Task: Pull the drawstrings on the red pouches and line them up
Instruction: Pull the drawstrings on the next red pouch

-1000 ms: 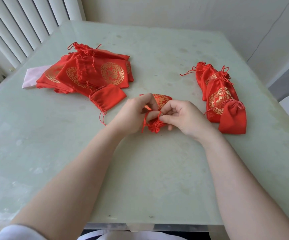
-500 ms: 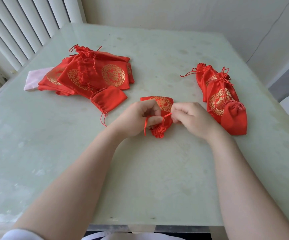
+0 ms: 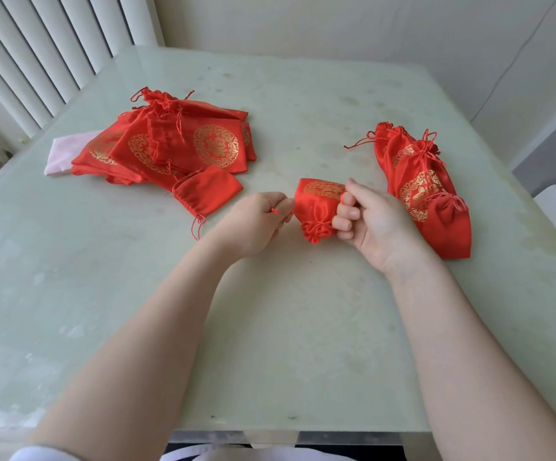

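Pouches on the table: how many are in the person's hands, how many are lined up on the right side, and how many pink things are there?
Red pouch in the hands: 1
Pouches lined up on the right: 4, overlapping
Pink cloth: 1
Total: 6
The left pile overlaps too much to count.

Pale green table (image 3: 270,327): loose pile of red pouches (image 3: 170,144) far left on a pink cloth (image 3: 63,154); row of cinched pouches (image 3: 426,188) at right.

we see our two forearms bare to the elbow, our left hand (image 3: 256,224) and right hand (image 3: 374,221) ungloved, a white sleeve (image 3: 40,453) edging our left arm.
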`<move>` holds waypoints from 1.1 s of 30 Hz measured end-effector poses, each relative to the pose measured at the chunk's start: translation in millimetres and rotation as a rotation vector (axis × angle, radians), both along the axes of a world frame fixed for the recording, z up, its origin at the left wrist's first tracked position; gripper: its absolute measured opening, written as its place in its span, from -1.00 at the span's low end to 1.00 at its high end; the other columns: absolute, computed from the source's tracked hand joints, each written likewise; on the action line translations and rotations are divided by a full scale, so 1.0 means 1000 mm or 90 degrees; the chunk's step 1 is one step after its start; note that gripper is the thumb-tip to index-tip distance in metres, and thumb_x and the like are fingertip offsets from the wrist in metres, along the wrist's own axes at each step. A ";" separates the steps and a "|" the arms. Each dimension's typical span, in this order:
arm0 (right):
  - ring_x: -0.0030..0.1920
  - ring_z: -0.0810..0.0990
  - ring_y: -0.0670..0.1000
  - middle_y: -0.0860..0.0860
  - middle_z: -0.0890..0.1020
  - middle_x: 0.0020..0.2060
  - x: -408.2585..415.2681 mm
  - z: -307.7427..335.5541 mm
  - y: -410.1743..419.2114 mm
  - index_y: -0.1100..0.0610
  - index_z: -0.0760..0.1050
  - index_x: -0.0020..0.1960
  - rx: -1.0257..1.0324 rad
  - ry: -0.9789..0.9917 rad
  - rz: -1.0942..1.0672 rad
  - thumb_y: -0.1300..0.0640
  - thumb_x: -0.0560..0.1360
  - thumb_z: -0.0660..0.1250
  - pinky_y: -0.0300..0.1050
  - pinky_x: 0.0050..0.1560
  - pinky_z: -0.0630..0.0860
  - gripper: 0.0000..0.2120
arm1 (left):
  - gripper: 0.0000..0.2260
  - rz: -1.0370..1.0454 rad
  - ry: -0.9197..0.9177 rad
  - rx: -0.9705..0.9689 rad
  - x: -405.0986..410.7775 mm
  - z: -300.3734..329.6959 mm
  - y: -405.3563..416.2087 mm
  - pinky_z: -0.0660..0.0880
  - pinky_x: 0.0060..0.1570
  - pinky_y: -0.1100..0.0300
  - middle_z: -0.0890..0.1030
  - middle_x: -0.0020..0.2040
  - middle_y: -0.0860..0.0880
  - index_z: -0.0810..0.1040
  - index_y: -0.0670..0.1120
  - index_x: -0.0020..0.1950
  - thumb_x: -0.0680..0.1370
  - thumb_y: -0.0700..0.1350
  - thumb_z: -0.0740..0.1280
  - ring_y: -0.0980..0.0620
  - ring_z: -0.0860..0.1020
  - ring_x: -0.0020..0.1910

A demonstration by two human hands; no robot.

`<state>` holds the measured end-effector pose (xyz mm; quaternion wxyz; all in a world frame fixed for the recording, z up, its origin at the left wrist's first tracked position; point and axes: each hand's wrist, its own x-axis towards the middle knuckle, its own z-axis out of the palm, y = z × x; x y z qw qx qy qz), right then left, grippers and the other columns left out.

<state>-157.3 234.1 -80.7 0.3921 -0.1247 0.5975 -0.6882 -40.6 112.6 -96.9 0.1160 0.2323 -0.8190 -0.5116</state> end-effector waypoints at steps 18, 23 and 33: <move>-0.59 0.31 -0.21 -0.14 0.44 -0.56 0.027 -0.007 -0.006 0.15 0.44 -0.31 -0.013 0.315 0.170 0.35 0.49 0.28 -0.45 -0.53 0.21 -0.77 | -0.66 0.094 0.208 0.242 0.003 0.019 0.015 0.16 -0.51 0.33 0.32 -0.47 0.01 0.34 -0.13 -0.34 0.62 -0.05 0.15 0.13 0.25 -0.55; -0.60 0.23 -0.17 -0.06 0.45 -0.49 0.024 -0.006 -0.008 0.10 0.49 -0.24 -0.086 0.115 0.092 0.25 0.56 0.18 -0.33 -0.58 0.03 -0.76 | -0.71 0.063 0.157 0.244 0.004 0.021 0.017 0.16 -0.54 0.35 0.44 -0.32 -0.01 0.42 -0.14 -0.21 0.62 -0.01 0.12 0.14 0.30 -0.59; -0.60 0.24 -0.18 -0.10 0.43 -0.53 0.020 -0.007 -0.010 0.16 0.47 -0.19 -0.117 0.030 0.037 0.23 0.57 0.16 -0.37 -0.61 0.11 -0.80 | -0.78 -0.011 0.115 0.291 0.002 0.014 0.022 0.13 -0.62 0.41 0.49 -0.43 0.11 0.41 -0.10 -0.25 0.60 -0.20 0.17 0.23 0.23 -0.62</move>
